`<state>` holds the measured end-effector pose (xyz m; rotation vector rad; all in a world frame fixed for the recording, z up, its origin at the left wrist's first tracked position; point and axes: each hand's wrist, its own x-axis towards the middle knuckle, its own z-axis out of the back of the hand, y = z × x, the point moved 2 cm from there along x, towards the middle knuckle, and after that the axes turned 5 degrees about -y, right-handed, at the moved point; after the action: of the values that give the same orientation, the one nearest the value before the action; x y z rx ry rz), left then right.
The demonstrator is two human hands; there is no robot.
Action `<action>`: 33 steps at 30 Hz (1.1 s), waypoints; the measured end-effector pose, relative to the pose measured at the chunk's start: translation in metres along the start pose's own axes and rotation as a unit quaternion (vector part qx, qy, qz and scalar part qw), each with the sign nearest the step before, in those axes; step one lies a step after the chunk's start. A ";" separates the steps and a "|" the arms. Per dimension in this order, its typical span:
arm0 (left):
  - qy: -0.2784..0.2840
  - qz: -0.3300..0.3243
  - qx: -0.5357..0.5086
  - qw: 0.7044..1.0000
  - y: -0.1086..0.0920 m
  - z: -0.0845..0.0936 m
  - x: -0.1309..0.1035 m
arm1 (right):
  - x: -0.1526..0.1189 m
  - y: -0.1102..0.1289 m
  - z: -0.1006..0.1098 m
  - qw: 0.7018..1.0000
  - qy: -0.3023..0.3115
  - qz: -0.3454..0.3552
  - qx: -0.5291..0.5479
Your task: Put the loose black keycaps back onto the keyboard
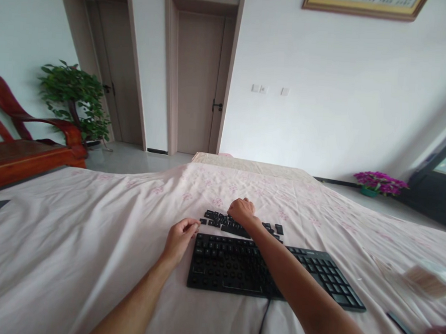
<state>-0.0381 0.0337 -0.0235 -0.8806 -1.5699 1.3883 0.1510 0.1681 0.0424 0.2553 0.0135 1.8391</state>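
A black keyboard [232, 266] lies on the cloth, many keycaps gone from its left and lower part while the number pad on the right has its keys. Loose black keycaps [215, 217] are laid out in rough rows just beyond it, among them a long space bar [236, 231]. My left hand [180, 239] rests by the keyboard's upper left corner, thumb and forefinger pinched beside a keycap; anything between them is too small to make out. Reaching across the keyboard, my right hand [242, 210] is curled over the loose keycaps, its fingertips hidden.
A pale flowered cloth [128, 232] with folds covers the surface. To the right are a blurred clear package [429, 279] and a thin dark object [400, 324]. The keyboard cable [262, 323] runs toward me. A wooden armchair [31, 150] stands at the left.
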 end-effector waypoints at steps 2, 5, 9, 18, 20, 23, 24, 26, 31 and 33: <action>0.002 0.000 -0.001 1.000 0.001 0.000 0.000 | 0.003 0.001 -0.001 1.000 0.005 -0.001 0.011; 0.004 0.001 0.001 1.000 0.002 0.000 0.000 | 0.002 0.004 0.004 0.999 0.003 -0.002 0.045; -0.014 -0.003 -0.003 1.000 -0.002 0.000 -0.003 | -0.019 0.010 0.013 0.992 0.007 0.007 0.124; 0.116 -0.138 -0.016 0.984 -0.053 -0.035 -0.042 | -0.126 0.021 0.018 0.734 0.052 -0.073 0.673; 0.133 -0.168 -0.009 0.977 -0.057 -0.043 -0.054 | -0.143 0.019 0.018 0.687 0.058 -0.103 0.717; 0.117 -0.198 0.023 0.973 -0.058 -0.050 -0.067 | -0.161 0.015 0.016 0.641 0.067 -0.142 0.751; 0.112 -0.207 0.035 0.971 -0.057 -0.051 -0.070 | -0.165 0.013 0.015 0.630 0.071 -0.149 0.759; 0.104 -0.224 0.050 0.968 -0.057 -0.052 -0.075 | -0.171 0.012 0.015 0.616 0.075 -0.153 0.769; 0.066 -0.207 0.062 0.974 -0.052 -0.052 -0.077 | -0.180 0.011 0.013 0.652 0.042 -0.129 0.746; 0.063 -0.156 0.047 0.985 -0.049 -0.052 -0.075 | -0.181 0.012 0.010 0.679 0.013 -0.114 0.725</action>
<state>0.0407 -0.0208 0.0160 -0.6217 -1.4621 1.1502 0.1885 -0.0088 0.0239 1.2507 1.5030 1.1741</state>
